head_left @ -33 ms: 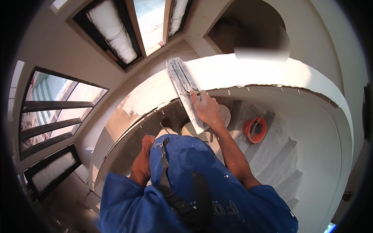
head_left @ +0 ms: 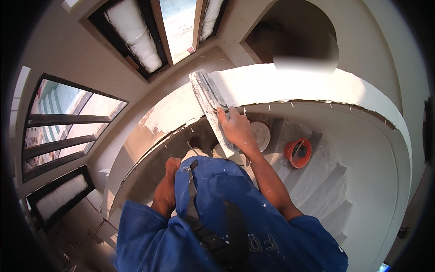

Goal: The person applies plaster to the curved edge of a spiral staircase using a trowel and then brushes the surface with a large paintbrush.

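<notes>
Blue shirt (head_left: 213, 181), 6 o'clock; left grip (head_left: 172, 166) beside it at 8, fingers hidden, cannot tell if it holds anything. Plaster-streaked long float (head_left: 208, 97) at 12, lying across the curved wall (head_left: 290, 88), right grip (head_left: 236, 128) wrapped round its handle near mid-length, probably for even pressure. Wall's ragged inner lip passes under the blade; top sweeps on to 2, giving sideways room. Whitish round tub (head_left: 260, 135) just beside right grip. Red bucket (head_left: 290, 154), 3 o'clock, over grey steps (head_left: 312, 183), presumably parked outside the elbow's swing.
</notes>
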{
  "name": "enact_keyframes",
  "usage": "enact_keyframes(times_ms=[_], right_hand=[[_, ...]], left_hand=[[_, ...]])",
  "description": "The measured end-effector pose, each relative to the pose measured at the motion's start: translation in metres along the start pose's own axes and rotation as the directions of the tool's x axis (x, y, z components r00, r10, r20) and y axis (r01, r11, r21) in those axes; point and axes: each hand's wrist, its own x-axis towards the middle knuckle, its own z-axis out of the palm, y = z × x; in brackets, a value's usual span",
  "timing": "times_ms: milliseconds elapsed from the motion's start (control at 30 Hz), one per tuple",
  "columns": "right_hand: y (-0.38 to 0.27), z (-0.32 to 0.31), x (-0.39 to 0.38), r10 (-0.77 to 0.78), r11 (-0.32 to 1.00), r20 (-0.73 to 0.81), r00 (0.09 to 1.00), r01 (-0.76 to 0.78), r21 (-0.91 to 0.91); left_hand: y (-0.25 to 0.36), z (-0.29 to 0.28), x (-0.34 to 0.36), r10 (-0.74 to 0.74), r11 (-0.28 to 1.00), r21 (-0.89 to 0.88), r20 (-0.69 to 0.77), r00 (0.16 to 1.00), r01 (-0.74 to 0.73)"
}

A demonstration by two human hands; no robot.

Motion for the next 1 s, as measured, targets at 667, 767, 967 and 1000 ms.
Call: enact_keyframes(times_ms=[667, 767, 967, 1000], right_hand=[[-0.029, 0.184, -0.015, -0.355, 0.921, 0.458, 0.815, 0.389, 0.023], [-0.039, 0.162, -0.003, -0.348, 0.932, 0.214, 0.913, 0.361, -0.026], [-0.022, 0.079, 0.001, -0.161, 0.983, -0.030, 0.986, 0.158, -0.097], [-0.013, 0.061, 0.002, -0.113, 0.992, -0.068, 0.991, 0.108, -0.069]], left_hand=[[-0.123, 0.073, -0.010, -0.042, 0.998, -0.051, 0.089, 0.995, 0.047], [-0.137, 0.082, 0.024, -0.013, 1.000, 0.019, 0.023, 1.000, 0.013], [-0.092, 0.048, 0.008, -0.213, 0.958, -0.172, 0.099, 0.972, 0.228], [-0.085, 0.045, 0.006, -0.210, 0.960, -0.170, 0.098, 0.973, 0.224]])
